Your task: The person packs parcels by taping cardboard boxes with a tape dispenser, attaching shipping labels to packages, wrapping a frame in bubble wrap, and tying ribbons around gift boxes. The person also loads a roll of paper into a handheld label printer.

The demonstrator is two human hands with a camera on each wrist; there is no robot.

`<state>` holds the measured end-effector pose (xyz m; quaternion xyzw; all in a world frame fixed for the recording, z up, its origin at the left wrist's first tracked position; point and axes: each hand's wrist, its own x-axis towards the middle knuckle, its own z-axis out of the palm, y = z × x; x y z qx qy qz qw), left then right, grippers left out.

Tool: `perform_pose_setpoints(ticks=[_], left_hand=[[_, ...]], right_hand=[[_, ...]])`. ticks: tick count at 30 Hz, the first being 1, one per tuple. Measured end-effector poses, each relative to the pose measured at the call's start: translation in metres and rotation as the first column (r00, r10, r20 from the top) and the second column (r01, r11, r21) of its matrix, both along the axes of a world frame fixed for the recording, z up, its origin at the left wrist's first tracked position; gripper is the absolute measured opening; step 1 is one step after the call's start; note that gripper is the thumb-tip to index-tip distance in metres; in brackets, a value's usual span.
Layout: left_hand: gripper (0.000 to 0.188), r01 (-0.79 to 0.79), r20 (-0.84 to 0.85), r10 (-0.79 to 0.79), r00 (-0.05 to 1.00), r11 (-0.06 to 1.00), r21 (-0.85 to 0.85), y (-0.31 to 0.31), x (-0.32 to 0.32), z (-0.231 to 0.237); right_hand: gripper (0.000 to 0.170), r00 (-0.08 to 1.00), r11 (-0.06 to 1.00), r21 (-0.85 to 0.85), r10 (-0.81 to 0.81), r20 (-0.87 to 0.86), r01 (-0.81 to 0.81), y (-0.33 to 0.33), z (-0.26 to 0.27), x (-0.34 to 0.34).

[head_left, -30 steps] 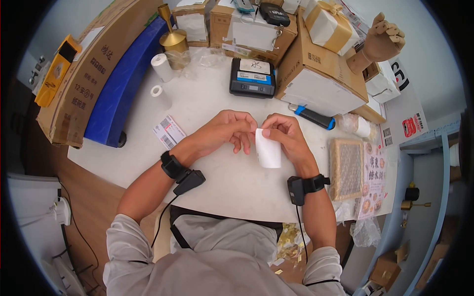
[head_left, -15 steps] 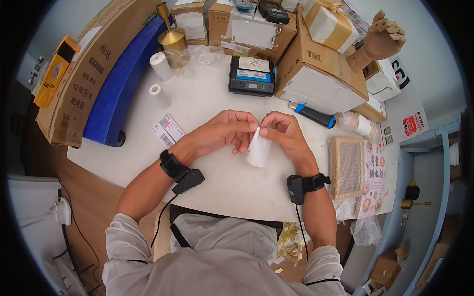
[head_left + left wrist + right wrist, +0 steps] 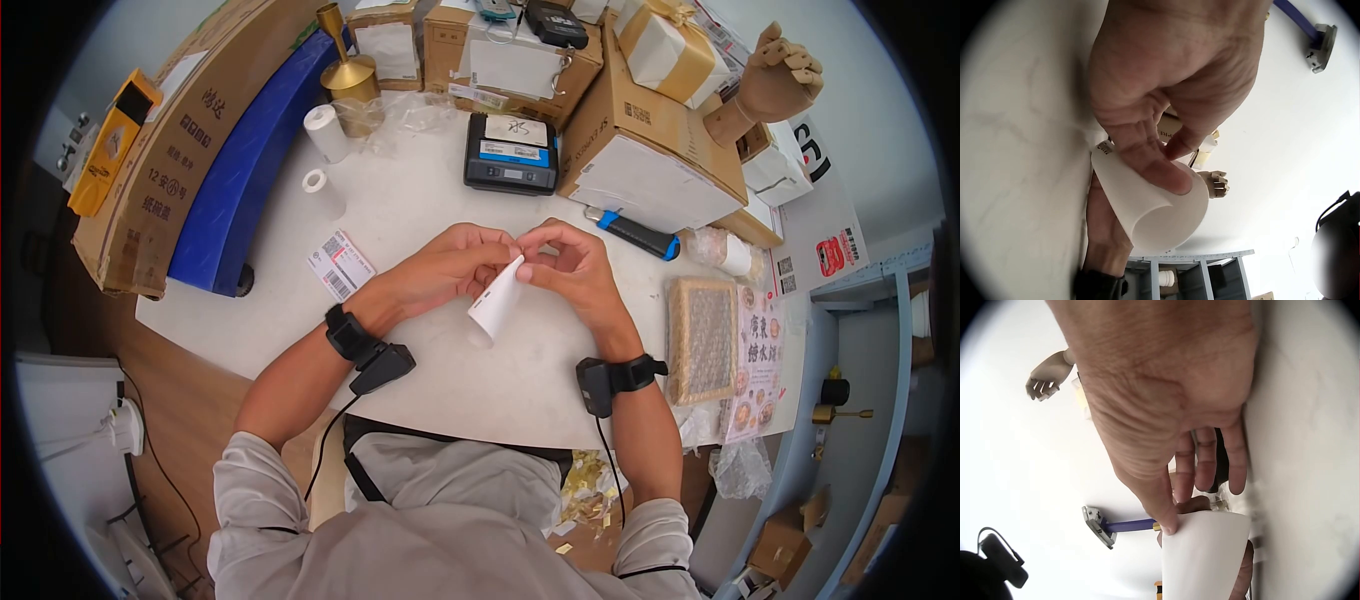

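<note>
A small white paper slip (image 3: 497,300) hangs between the two hands above the table, bent into a loose curl with a little dark print near one edge. My right hand (image 3: 575,268) pinches its upper edge between thumb and forefinger; the thumb lies on the paper (image 3: 1204,556) in the right wrist view. From the other side my left hand (image 3: 455,265) meets the same upper corner with thumb and forefinger. In the left wrist view one left finger reaches over the curled paper (image 3: 1138,199). A printed label (image 3: 340,265) lies flat beside the left forearm.
Behind the hands stands a black label printer (image 3: 511,165). A blue-and-black utility knife (image 3: 635,236) lies by a carton (image 3: 650,170). White rolls (image 3: 325,135) stand at back left. To the right are a bubble-wrapped package (image 3: 702,342) and a printed leaflet (image 3: 752,370).
The paper slip's lower end has swung to the left and curled more, turning edge-on. Both hands stay in nearly the same place, their fingertips shifting slightly at the corner.
</note>
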<state>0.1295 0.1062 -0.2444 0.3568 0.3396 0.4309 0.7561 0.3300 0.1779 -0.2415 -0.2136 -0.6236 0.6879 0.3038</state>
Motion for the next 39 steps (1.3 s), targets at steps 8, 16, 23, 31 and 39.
perform_pose_setpoints(ticks=[8, 16, 23, 31, 39], left_hand=[[0.017, -0.032, -0.020, 0.032, 0.999, 0.999, -0.021, 0.001, -0.001, -0.003], [0.016, -0.041, -0.055, 0.042, 0.998, 0.999, 0.023, 0.003, -0.002, -0.004], [0.016, -0.039, -0.062, 0.040, 0.997, 0.999, 0.015, 0.003, -0.004, -0.010], [0.016, -0.043, -0.071, 0.043, 0.997, 0.999, 0.007, 0.002, -0.003, -0.005], [0.016, -0.037, -0.069, 0.038, 0.997, 0.999, 0.018, 0.003, -0.003, -0.008]], right_hand=[[0.018, 0.998, 0.995, 0.081, -0.060, 0.027, 0.057, 0.000, -0.006, 0.001], [0.017, 0.992, 0.991, 0.087, -0.109, 0.058, 0.104, -0.001, -0.005, -0.001], [0.014, 0.990, 0.983, 0.149, -0.122, 0.067, 0.111, -0.002, -0.006, -0.001], [0.014, 0.994, 0.989, 0.117, -0.102, 0.043, 0.096, -0.002, -0.006, -0.001], [0.014, 0.993, 0.988, 0.123, -0.102, 0.061, 0.094, -0.002, -0.006, 0.000]])
